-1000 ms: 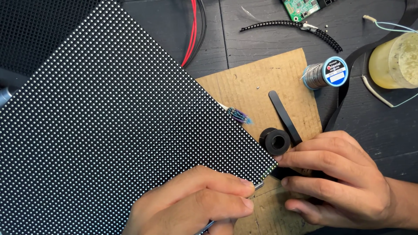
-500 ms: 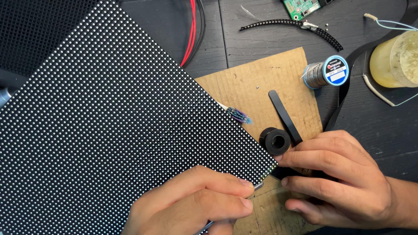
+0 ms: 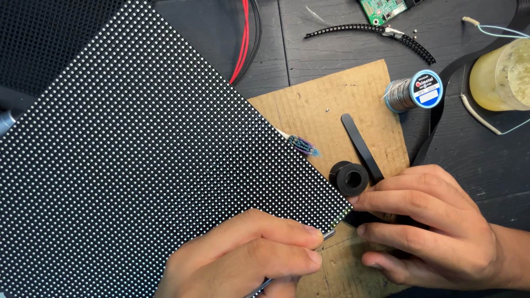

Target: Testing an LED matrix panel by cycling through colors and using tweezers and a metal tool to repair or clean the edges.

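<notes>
1. The left hand [image 3: 248, 256] rests curled on the LED panel [image 3: 143, 165] near its corner, fingers pinched narrow around a thin tool [image 3: 328, 234] at the panel's edge.
2. The right hand [image 3: 436, 229] presses flat on a black part beside the black ring [image 3: 349, 177], over the cardboard [image 3: 331, 105].
3. A jar [image 3: 502, 74] of yellowish stuff stands at the far right, near the solder spool [image 3: 414, 91].

Both hands low, left [image 3: 243, 256] curled, right [image 3: 430, 229] fingers pinched.
</notes>
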